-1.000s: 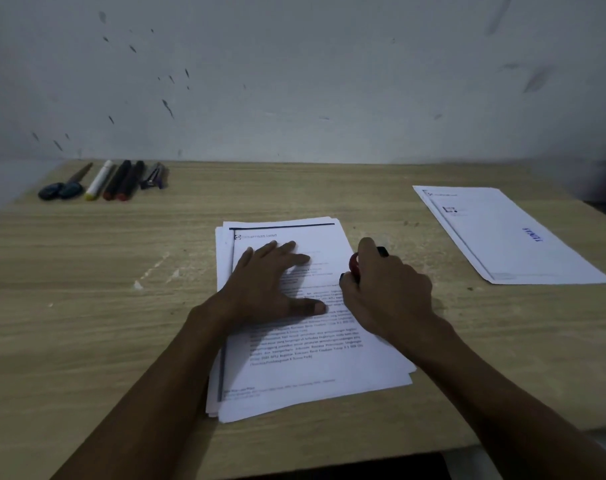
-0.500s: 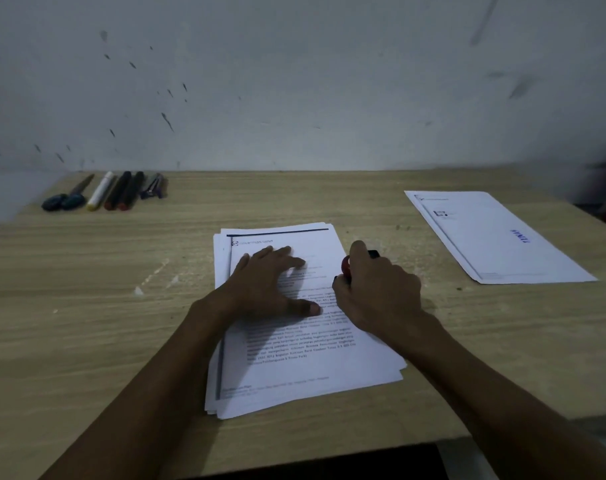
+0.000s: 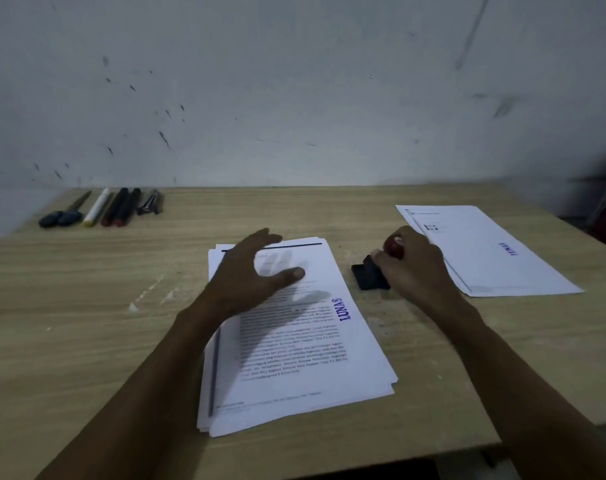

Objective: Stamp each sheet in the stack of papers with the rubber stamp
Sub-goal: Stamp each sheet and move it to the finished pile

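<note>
Stamp (image 3: 374, 271) moved off stack (image 3: 294, 341), left hand (image 3: 249, 275) lifted

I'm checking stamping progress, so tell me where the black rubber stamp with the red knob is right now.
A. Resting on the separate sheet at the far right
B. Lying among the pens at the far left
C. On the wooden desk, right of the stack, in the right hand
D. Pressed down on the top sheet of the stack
C: the right hand grips the black rubber stamp with the red knob on the wooden desk, right of the stack of printed white papers, whose top sheet shows a blue LUNAS mark.
</note>
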The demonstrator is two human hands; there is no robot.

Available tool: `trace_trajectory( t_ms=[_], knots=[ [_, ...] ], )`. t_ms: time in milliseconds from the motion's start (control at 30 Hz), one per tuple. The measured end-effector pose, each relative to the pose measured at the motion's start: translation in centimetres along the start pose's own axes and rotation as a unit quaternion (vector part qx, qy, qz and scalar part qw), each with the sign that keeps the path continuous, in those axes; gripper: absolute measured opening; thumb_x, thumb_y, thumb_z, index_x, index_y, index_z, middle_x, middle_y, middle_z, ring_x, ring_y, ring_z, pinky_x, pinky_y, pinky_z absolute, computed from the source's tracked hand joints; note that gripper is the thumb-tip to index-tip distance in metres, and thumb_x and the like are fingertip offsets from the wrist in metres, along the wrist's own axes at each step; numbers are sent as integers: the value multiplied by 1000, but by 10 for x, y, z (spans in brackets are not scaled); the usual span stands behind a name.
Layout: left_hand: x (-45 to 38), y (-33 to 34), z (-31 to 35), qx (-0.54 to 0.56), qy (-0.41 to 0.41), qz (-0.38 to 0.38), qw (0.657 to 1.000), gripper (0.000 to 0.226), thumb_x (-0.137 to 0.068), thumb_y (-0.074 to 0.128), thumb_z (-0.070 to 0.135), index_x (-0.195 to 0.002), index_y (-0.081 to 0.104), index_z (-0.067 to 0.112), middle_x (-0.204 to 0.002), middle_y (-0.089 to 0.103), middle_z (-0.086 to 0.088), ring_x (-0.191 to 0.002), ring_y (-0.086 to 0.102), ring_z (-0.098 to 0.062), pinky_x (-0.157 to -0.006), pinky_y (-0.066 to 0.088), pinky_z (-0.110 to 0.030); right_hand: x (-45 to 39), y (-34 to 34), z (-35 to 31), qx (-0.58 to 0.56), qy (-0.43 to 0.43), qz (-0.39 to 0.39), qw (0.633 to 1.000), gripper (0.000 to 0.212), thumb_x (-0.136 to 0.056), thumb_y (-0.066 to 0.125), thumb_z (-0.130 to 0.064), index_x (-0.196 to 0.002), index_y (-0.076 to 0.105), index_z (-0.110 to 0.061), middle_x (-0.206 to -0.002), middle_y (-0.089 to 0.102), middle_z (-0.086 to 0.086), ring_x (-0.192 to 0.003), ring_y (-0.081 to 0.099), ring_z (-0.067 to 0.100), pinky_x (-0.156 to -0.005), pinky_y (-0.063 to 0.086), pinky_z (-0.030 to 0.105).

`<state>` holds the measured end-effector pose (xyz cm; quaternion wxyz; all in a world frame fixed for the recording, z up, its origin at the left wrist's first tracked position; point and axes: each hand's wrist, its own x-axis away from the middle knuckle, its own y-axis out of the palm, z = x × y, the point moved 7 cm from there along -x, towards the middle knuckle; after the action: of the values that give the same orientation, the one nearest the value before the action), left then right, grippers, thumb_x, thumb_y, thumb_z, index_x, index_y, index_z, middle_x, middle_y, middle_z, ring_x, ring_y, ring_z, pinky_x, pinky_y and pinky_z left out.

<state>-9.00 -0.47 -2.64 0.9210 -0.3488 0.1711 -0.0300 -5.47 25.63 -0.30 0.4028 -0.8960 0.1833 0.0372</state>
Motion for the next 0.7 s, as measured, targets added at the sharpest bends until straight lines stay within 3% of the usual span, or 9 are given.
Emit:
trace_trajectory(
  t_ms=[133,267,367,600,700],
  knots=[
    [-1,-28,-16,21,20,134,991,52,-72,70,53,-111,70,19,-119,67,3,-112,59,-8,-96,40,-23,-14,-4,15,-8,26,-2,1000,16,-83,66,-30,-92,57,-21,-92,61,-2,-81,56,16,-67,42,32],
    [2,-49,-44,64,-8,234,970,33,-81,73,36,-104,72,11,-101,72,-3,-95,67,-19,-82,53,-34,-20,8,12,3,6,-17,1000,16,-81,68,-28,-90,57,-20,-90,62,1,-83,60,19,-71,51,36],
    [11,-61,-60,95,-43,295,950,24,-83,71,32,-98,72,14,-93,72,0,-88,68,-15,-80,56,-38,-23,18,6,15,6,-27,999,18,-79,67,-31,-91,56,-23,-91,63,0,-85,61,20,-77,54,39],
    [17,-68,-63,93,-62,319,941,16,-84,69,25,-93,72,12,-86,70,-1,-75,62,-2,-70,48,-22,-25,32,3,92,10,-38,995,28,-82,65,-33,-106,55,-23,-99,61,1,-90,59,24,-76,50,38],
    [17,-69,-64,90,-62,316,942,17,-85,69,25,-93,72,11,-88,71,0,-77,64,-7,-73,51,-28,-26,34,2,101,8,-37,994,26,-83,64,-32,-106,54,-23,-98,61,2,-89,58,24,-72,46,35]
  ],
)
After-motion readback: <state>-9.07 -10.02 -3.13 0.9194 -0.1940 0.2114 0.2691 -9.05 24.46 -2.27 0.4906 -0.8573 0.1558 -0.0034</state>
